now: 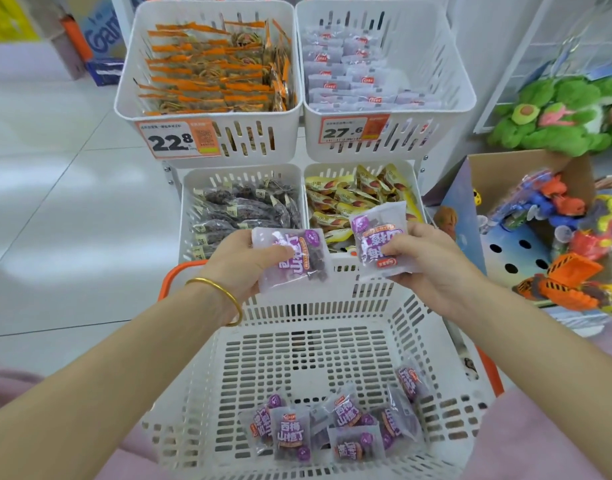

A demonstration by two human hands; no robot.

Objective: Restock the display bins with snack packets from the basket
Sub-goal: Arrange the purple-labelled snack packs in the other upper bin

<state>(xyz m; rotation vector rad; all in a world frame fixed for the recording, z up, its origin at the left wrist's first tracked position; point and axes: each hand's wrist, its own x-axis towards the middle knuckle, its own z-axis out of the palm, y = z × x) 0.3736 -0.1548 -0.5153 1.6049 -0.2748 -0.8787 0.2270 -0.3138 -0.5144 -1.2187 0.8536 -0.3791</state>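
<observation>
On my right, green plush toys (554, 116) are lying behind a cardboard box (512, 173) that is holding colourful plastic toys (554, 202).

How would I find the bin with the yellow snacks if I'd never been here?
Find the top-right bin tagged 27.6. Right beneath it, just beyond the right hand, sits a lower bin. It alone holds yellow packets; its left neighbour holds dark ones.
</observation>
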